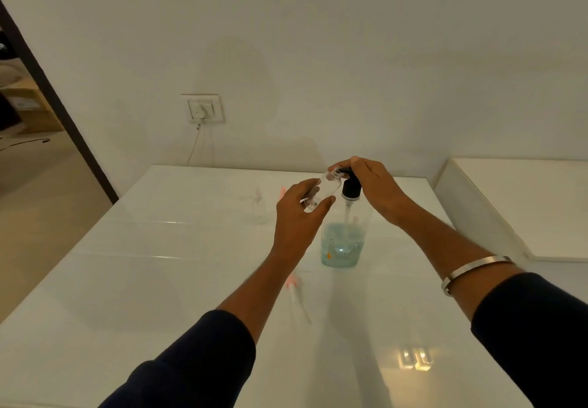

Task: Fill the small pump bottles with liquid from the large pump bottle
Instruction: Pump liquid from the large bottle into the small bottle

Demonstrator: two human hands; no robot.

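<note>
Small bottle (318,192) gripped by left hand (297,213); right hand (374,185) presses, seemingly flat-fingered, half-hidden pump (350,186).

White table (133,280); wall socket (203,108) with plugged cable (193,147); dark doorframe (63,115) at left.

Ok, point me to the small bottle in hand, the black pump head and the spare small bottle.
small bottle (318,192): head view, clear body.
black pump head (351,188): head view, collar.
spare small bottle (258,209): head view, body.
</note>
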